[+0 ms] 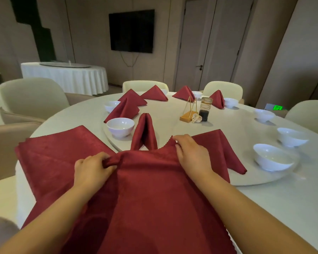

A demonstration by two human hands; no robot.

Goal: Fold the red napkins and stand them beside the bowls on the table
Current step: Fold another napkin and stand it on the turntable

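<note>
Plainly the fold is only starting, by my reading: the left hand has its fingers curled round a bunched ridge of the red napkin, and the right hand pinches the cloth's far edge, fingertips bent over it near a scalloped corner. The napkin hangs from both sets of fingers back toward the person, draped over the edge of the table. Just beyond the fingertips, between the two hands, a folded napkin stands upright, with a white bowl just left of it. Left of the left fingers lies a flat pile of unfolded napkins; right of the right fingers, another bowl has no standing napkin beside it. The next move, I judge, calls for pulling the cloth taut and laying it flat with edges matched before any crease is pressed
</note>
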